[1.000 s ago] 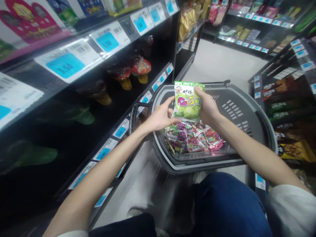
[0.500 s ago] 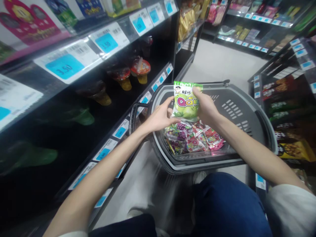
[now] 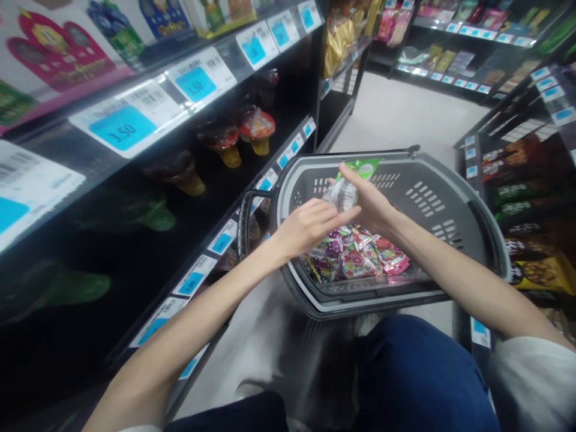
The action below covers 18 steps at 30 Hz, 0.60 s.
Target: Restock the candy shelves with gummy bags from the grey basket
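In my right hand [image 3: 375, 204] is a gummy candy packet [image 3: 345, 193], tilted so its silvery back and bright green top edge show. The thumb lies along the packet and the other fingers are mostly hidden. My left hand [image 3: 306, 229] is just below and left of the packet, fingers stretched towards my right hand; whether they touch the packet I cannot tell. Both hands are over a grey shopping basket [image 3: 360, 306]. Several purple and red candy packets [image 3: 357, 255] lie in its near left part.
A black shelf [image 3: 234, 54] with blue price labels runs along the left, holding boxes above and jelly cups [image 3: 257, 129] below. Yellow and dark snack bags [image 3: 540, 273] fill the right shelf. My bent knee [image 3: 423, 366] is close to the basket. Pale floor [image 3: 405, 108] stretches beyond it.
The green packet has turned from its printed front to its silvery back and sits slightly lower. My left hand has moved right and a little down, its fingers now across the packet's lower side.
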Motion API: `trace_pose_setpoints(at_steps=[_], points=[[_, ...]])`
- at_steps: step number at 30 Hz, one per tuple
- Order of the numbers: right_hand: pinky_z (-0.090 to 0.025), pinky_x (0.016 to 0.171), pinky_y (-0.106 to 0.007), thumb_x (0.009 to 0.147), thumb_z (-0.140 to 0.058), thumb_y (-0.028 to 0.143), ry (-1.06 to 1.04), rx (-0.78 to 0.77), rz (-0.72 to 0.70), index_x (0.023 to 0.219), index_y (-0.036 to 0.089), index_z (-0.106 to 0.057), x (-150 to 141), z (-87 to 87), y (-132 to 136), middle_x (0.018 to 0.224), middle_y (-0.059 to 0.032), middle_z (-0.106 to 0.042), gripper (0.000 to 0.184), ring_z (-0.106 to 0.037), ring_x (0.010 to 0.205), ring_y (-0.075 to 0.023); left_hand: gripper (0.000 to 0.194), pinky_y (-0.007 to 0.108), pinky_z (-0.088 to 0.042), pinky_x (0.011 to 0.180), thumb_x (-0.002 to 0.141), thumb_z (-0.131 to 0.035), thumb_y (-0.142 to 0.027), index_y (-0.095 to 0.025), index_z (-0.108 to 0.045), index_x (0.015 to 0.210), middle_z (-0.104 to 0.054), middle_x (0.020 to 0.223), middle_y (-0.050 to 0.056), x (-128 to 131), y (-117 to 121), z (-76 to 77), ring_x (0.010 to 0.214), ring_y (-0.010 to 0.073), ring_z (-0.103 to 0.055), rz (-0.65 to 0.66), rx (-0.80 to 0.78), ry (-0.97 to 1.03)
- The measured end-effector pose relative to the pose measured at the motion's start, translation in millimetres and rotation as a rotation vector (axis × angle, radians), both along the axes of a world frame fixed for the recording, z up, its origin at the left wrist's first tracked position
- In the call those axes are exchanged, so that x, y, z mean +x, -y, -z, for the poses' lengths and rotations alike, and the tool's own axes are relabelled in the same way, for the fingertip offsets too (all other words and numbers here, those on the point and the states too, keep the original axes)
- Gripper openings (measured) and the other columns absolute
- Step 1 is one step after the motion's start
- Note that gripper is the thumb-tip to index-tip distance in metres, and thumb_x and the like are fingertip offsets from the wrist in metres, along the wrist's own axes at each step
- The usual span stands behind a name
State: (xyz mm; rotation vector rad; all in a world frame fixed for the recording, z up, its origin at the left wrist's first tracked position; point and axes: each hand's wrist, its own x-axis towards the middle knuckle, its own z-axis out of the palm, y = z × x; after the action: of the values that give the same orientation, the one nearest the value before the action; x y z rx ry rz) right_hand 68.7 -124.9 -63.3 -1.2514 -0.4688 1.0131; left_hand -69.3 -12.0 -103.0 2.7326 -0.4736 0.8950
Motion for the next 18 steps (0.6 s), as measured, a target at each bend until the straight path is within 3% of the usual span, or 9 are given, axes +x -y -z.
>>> trace_pose_setpoints(at_steps=[4, 9, 14, 18], points=[[-0.059, 0.086, -0.051, 0.082, -0.066, 0.063, 0.050, 0.084, 0.053, 0.105, 0.024, -0.069, -4.4, -10.7, 2.0, 0.104, -0.0070, -0.074, 0.045, -0.069, 0.103, -0.0310, 0.044, 0.030, -0.052, 0.090, 0.099, -0.044, -0.011, -0.024, -0.047, 0.141, -0.072, 0.103, 0.002, 0.8, 2.6, 1.1, 0.102, 0.0137, -0.065, 0.078, 0.115, 0.070], [-0.059, 0.087, -0.051, 0.083, -0.062, 0.059, 0.103, 0.086, 0.124, 0.112, 0.024, -0.070, 1.6, -18.2, 8.7, 0.107, -0.0066, -0.074, 0.046, -0.067, 0.110, -0.0322, 0.035, 0.029, -0.053, 0.085, 0.099, -0.048, -0.014, -0.021, -0.054, 0.133, -0.074, 0.102, 0.002, 0.6, 3.0, 0.7, 0.097, 0.0136, -0.067, 0.097, 0.036, 0.116], [-0.057, 0.086, -0.051, 0.084, -0.061, 0.057, 0.219, 0.043, 0.245, 0.106, 0.030, -0.071, 23.0, -14.1, 13.2, 0.105, 0.0001, -0.075, 0.037, -0.065, 0.116, -0.0327, 0.022, 0.029, -0.051, 0.075, 0.102, -0.046, -0.025, -0.021, -0.067, 0.110, -0.074, 0.092, 0.003, 3.2, 10.0, -2.5, 0.081, 0.0126, -0.066, 0.109, -0.029, -0.053], [-0.056, 0.085, -0.047, 0.082, -0.058, 0.060, 0.277, 0.083, 0.279, 0.097, 0.029, -0.073, 37.7, -15.9, 10.3, 0.098, 0.0022, -0.076, 0.038, -0.063, 0.120, -0.0330, 0.032, 0.028, -0.047, 0.066, 0.104, -0.040, -0.033, -0.020, -0.069, 0.099, -0.071, 0.082, 0.003, 3.1, 16.5, -8.6, 0.072, 0.0132, -0.065, 0.165, -0.054, -0.308]])
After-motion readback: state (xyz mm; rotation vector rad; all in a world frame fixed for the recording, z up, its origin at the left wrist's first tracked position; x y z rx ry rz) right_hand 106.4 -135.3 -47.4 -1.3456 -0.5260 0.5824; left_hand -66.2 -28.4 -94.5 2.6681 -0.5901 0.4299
